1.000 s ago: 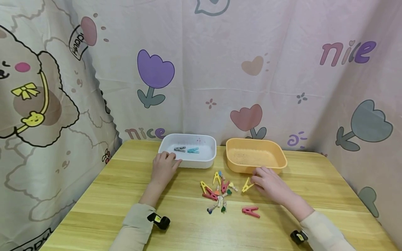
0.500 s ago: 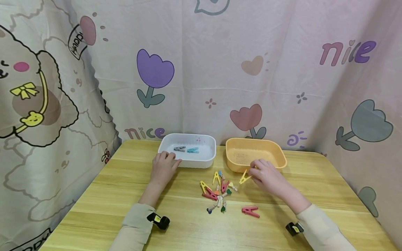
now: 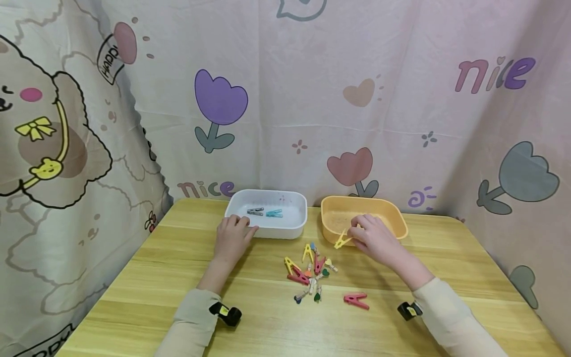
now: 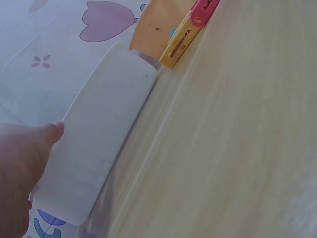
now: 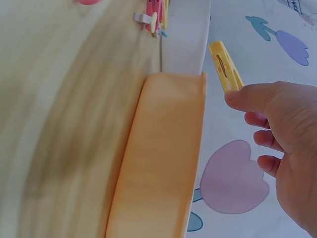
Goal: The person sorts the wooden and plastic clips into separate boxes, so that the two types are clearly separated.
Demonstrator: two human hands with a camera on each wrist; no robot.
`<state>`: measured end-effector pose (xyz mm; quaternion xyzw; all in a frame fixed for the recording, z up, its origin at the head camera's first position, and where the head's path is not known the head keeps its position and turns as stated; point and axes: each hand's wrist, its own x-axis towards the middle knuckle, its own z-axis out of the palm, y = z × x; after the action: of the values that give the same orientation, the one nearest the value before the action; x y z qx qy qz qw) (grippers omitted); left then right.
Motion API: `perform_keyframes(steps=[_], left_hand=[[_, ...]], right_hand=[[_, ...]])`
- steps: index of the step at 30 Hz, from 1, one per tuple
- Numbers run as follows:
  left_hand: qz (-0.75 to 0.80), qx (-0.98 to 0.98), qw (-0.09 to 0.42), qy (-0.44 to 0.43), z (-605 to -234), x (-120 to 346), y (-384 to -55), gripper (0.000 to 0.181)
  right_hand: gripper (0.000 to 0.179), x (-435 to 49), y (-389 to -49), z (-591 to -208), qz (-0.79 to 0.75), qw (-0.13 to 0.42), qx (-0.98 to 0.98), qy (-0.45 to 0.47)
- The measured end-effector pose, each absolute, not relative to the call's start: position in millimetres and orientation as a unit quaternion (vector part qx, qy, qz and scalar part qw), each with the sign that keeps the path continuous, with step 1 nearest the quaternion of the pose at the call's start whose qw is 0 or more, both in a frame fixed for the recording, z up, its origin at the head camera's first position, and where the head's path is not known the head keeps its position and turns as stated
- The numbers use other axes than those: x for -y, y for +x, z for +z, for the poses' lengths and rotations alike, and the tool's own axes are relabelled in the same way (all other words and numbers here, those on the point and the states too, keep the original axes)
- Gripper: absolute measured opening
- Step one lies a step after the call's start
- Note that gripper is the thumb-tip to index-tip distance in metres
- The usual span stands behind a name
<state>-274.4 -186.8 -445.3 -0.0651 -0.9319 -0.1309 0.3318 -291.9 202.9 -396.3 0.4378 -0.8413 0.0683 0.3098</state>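
Note:
In the head view my right hand (image 3: 374, 239) pinches a yellow clothespin (image 3: 341, 241) by one end, over the front rim of the yellow plastic tub (image 3: 359, 202). The right wrist view has that clothespin (image 5: 225, 67) between thumb and fingers, higher than the tub's rim. My left hand (image 3: 233, 240) grips the front left corner of the white plastic tub (image 3: 278, 232), its thumb (image 4: 55, 131) at the rim. Inside the white tub lie a grey clothespin (image 3: 256, 211) and a blue clothespin (image 3: 274, 213).
Several clothespins lie in a loose pile before the tubs, among them a yellow clothespin (image 3: 308, 253), a red clothespin (image 3: 319, 265) and small wooden ones with coloured shapes. Another red clothespin (image 3: 356, 301) lies apart, to the right. A printed curtain (image 3: 285, 99) hangs behind the wooden table (image 3: 267, 332).
My right hand has carried the yellow clothespin up and leftward from in front of the yellow tub to over its front rim. My left hand has stayed at the white tub.

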Motion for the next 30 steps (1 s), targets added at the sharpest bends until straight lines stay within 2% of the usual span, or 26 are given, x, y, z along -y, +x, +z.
perform_keyframes(steps=[30], left_hand=[[-0.133, 0.928, 0.343, -0.068, -446.2, 187.2, -275.4, 0.030]], right_hand=[[0.013, -153.1, -325.4, -351.1, 0.047, 0.292, 0.841, 0.452]])
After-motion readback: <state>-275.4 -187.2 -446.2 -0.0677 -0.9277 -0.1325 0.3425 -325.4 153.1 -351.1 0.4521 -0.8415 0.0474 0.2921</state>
